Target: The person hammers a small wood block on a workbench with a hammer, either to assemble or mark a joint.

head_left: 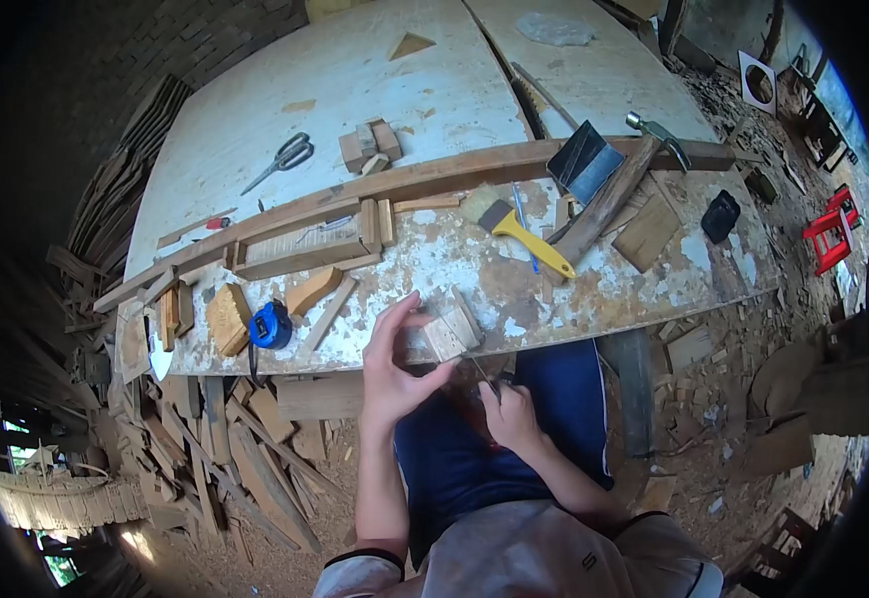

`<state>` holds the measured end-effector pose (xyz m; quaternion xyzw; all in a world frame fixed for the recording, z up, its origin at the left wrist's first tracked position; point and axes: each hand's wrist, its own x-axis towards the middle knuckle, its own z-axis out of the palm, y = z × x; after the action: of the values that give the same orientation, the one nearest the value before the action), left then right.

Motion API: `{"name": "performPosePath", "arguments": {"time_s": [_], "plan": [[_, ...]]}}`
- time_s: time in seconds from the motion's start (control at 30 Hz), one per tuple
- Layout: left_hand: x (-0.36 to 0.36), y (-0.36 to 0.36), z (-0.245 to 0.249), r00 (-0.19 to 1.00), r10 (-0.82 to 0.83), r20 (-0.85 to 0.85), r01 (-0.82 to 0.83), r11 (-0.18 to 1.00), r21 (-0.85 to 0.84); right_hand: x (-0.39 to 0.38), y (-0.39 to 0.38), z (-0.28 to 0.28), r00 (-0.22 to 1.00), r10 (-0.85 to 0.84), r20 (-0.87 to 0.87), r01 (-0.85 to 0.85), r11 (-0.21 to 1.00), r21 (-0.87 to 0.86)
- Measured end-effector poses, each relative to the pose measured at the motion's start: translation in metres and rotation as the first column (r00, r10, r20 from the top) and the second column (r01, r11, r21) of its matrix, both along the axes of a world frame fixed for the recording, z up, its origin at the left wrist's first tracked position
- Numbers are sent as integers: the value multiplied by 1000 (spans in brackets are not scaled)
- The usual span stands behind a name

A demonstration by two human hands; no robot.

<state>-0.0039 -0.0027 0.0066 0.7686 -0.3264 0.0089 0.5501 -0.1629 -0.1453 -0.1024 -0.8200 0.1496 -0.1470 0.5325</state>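
Near the table's front edge, my left hand [395, 367] is curled around a small light wooden block [446, 337], its thumb at the lower side and its fingers at the upper left. Another piece of wood [466, 313] lies against the block's right side. My right hand [510, 417], just below the edge and over my lap, is closed on a thin dark tool [482, 373]. The tool points up and left toward the block. Its handle is mostly hidden in my fingers, so its kind is unclear.
Left of my hands lie a blue tape measure [270, 325] and wood pieces. Farther back are scissors [293, 152] and a long wooden beam [425, 177]. To the right are a yellow-handled brush [534, 243], a hammer [660, 136] and a black object [721, 216].
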Motion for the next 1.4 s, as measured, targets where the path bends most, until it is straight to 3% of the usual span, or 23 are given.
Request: {"name": "performPosePath", "arguments": {"time_s": [0.1, 0.13, 0.23, 0.27, 0.37, 0.4, 0.53, 0.67, 0.77, 0.8, 0.83, 0.9, 1.0, 1.1, 1.13, 1.27, 1.37, 1.4], "plan": [[2, 1, 0, 1000, -10, -2, 10, 999, 43, -13, 10, -72, 992, -48, 115, 48, 999, -5], [5, 2, 0, 998, -25, 61, 23, 999, 41, -11, 9, -52, 996, -28, 81, 28, 1000, 8], [1, 0, -2, 1000, -2, 15, 2, 1000, -2, 4, -5, 23, 999, 29, 18, -30, 999, 39], [1, -1, 1, 1000, 1, 9, -1, 1000, -8, 5, -6, 19, 999, 32, 0, -32, 999, 42], [5, 1, 2, 999, -33, 34, 32, 999, 21, -12, 10, -71, 997, -39, 64, 38, 999, 4], [5, 1, 1, 998, -30, 60, 29, 999, 21, -17, 14, -74, 991, -69, 117, 69, 998, 4], [0, 1, 1, 999, -14, -30, 14, 1000, 3, -1, 3, 17, 999, -29, 28, 29, 999, -17], [3, 0, 4, 999, -48, -4, 48, 999, -12, -12, 17, -61, 991, -81, 104, 79, 997, 15], [4, 1, 2, 997, -54, 47, 54, 999, -3, -13, 16, -54, 989, -77, 123, 82, 996, -42], [3, 1, 2, 999, -33, 20, 33, 999, 5, -6, 10, -4, 998, -53, 34, 54, 998, -31], [1, 1, 3, 1000, -16, -5, 17, 1000, 16, 2, 7, 6, 1000, -8, 18, 7, 998, 56], [4, 1, 5, 999, -31, 22, 31, 999, 15, 2, 15, -5, 995, -59, 76, 56, 997, 46], [6, 2, 1, 997, -61, 41, 61, 998, 13, -17, 29, -84, 982, -119, 146, 118, 993, 20], [1, 1, 1, 1000, -24, 16, 24, 1000, 6, -2, 9, -12, 999, -39, 4, 39, 999, -11], [1, 0, 5, 1000, -18, 3, 18, 999, 40, 2, 3, 11, 996, -6, -94, 12, 998, 66], [6, 2, 1, 998, -58, 28, 58, 998, 13, -17, 22, -86, 992, -100, 79, 99, 995, 17], [4, 1, -1, 999, -35, 21, 35, 999, 14, -2, 17, -21, 985, -72, 159, 68, 997, 31], [3, 0, 0, 999, -30, 11, 30, 1000, 6, 1, 12, 5, 998, -13, 69, 9, 998, 63]]}}
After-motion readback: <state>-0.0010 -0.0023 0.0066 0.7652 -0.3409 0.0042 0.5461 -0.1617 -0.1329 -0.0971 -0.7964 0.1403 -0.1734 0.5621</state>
